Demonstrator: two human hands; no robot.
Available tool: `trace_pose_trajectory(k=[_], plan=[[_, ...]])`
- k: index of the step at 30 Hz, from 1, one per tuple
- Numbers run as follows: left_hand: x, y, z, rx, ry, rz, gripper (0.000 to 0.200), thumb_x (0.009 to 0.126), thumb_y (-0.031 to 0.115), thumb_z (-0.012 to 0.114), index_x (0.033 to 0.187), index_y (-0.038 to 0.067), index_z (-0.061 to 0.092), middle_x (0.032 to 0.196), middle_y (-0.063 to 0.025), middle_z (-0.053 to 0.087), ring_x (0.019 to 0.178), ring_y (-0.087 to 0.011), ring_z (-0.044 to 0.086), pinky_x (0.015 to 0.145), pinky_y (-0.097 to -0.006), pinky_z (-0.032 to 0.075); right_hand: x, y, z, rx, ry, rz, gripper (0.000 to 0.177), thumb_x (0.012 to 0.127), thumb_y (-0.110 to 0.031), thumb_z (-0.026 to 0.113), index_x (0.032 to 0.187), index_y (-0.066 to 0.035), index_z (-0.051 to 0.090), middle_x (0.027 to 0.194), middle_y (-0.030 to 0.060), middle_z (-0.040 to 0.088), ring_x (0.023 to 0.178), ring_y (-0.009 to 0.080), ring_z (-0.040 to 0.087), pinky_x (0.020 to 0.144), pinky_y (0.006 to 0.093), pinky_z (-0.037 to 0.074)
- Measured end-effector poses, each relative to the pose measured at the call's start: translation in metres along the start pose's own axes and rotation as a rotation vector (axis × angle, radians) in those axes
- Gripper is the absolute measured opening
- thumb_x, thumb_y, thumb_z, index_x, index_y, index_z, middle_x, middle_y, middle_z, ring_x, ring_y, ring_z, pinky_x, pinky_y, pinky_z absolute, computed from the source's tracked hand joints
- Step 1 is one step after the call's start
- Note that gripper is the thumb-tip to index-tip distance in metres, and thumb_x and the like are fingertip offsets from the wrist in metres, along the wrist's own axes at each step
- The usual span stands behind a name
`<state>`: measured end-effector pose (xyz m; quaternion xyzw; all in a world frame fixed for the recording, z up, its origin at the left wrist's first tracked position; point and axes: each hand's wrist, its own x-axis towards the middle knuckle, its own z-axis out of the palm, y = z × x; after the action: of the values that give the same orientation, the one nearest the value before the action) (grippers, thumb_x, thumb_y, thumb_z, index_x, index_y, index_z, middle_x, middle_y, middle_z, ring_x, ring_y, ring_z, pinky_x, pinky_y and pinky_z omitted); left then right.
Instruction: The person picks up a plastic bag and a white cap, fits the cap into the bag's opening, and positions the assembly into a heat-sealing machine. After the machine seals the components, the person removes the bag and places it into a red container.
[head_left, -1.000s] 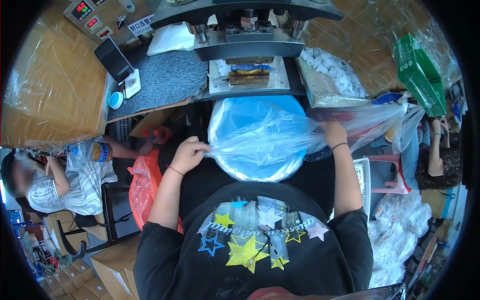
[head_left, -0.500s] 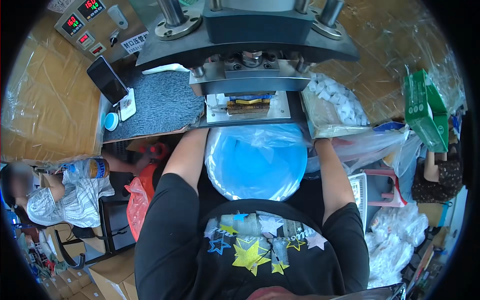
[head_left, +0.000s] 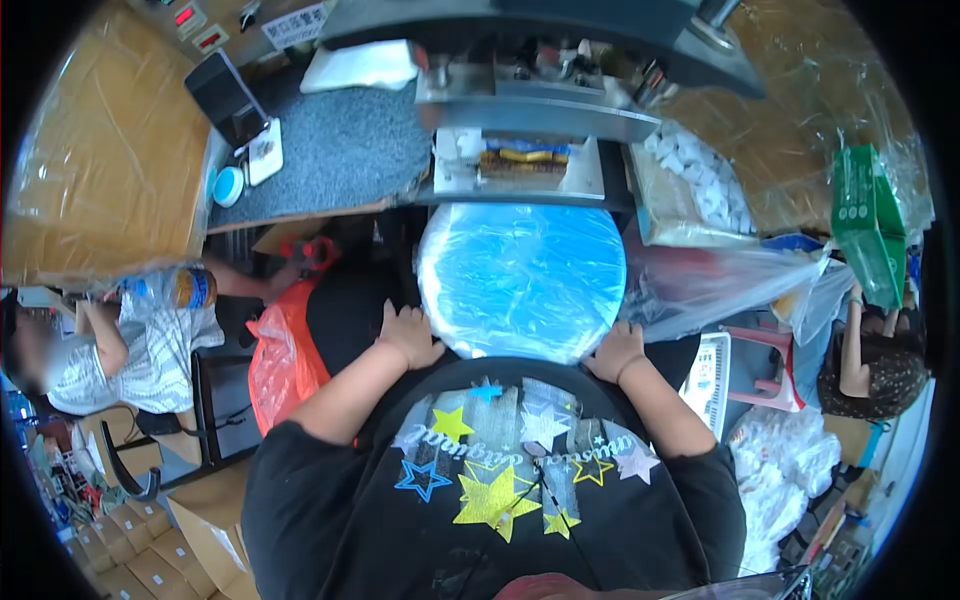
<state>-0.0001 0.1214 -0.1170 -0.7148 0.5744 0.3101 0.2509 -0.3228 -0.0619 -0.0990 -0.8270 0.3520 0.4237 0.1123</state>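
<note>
A round blue tub (head_left: 522, 275) sits in front of me below the press, its top covered by clear crinkled plastic. My left hand (head_left: 410, 337) lies at the tub's near left edge, fingers stretched and spread over my dark-clothed leg. At the near right edge, my right hand (head_left: 617, 352) has its fingers extended alongside the rim, thumb towards the tub. Neither hand has anything visible between its fingers. Behind the tub, the press's lower plate (head_left: 455, 182) carries a brass-coloured die (head_left: 525, 162).
The press head (head_left: 540, 105) overhangs the plate. To its right, a tray (head_left: 690, 235) holds small white pieces. A phone (head_left: 227, 100) stands on the grey mat (head_left: 350, 140) at left. A red bag (head_left: 285, 350) hangs at left; people sit on both sides.
Both hands have come back towards me from under the bench edge to the tub's near sides. The plastic now lies across the tub's top, and the view has shifted.
</note>
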Motion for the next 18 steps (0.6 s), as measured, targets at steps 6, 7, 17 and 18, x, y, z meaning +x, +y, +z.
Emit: trace_pose_trajectory(k=[6, 7, 17, 18], plan=[[0.062, 0.033, 0.035, -0.170, 0.232, -0.113, 0.059, 0.093, 0.028, 0.053, 0.148, 0.006, 0.049, 0.150, -0.0178, 0.050, 0.142, -0.0339, 0.043, 0.112, -0.0558, 0.033, 0.069, -0.026, 0.026, -0.001, 0.169, -0.084, 0.075, 0.097, -0.057, 0.044, 0.162, -0.028, 0.020, 0.169, 0.0059, 0.019, 0.154, 0.0351, 0.018, 0.115, 0.0697, 0.018], [0.069, 0.034, 0.034, -0.214, 0.296, -0.131, 0.059, 0.092, 0.027, 0.053, 0.147, 0.006, 0.049, 0.150, -0.0175, 0.050, 0.142, -0.0335, 0.043, 0.111, -0.0552, 0.033, 0.079, -0.025, 0.028, -0.013, 0.196, -0.070, 0.076, 0.097, -0.057, 0.044, 0.162, -0.027, 0.020, 0.169, 0.0057, 0.019, 0.154, 0.0347, 0.018, 0.115, 0.0696, 0.018], [0.000, -0.027, 0.008, -0.374, 0.559, -0.025, 0.052, 0.091, 0.027, 0.066, 0.136, 0.004, 0.056, 0.126, -0.0131, 0.065, 0.116, -0.0336, 0.063, 0.098, -0.0479, 0.046, 0.039, -0.007, 0.036, 0.093, 0.203, -0.076, 0.065, 0.097, -0.050, 0.051, 0.155, -0.023, 0.038, 0.163, 0.0068, 0.034, 0.149, 0.0289, 0.032, 0.115, 0.0675, 0.022], [-0.047, -0.040, 0.000, -0.489, 0.768, 0.055, 0.053, 0.089, 0.027, 0.068, 0.135, 0.003, 0.055, 0.124, -0.0145, 0.063, 0.116, -0.0352, 0.060, 0.098, -0.0489, 0.046, 0.028, 0.000, 0.039, 0.029, 0.220, -0.129, 0.058, 0.096, -0.044, 0.056, 0.148, -0.021, 0.046, 0.155, 0.0094, 0.042, 0.143, 0.0301, 0.039, 0.114, 0.0652, 0.027]])
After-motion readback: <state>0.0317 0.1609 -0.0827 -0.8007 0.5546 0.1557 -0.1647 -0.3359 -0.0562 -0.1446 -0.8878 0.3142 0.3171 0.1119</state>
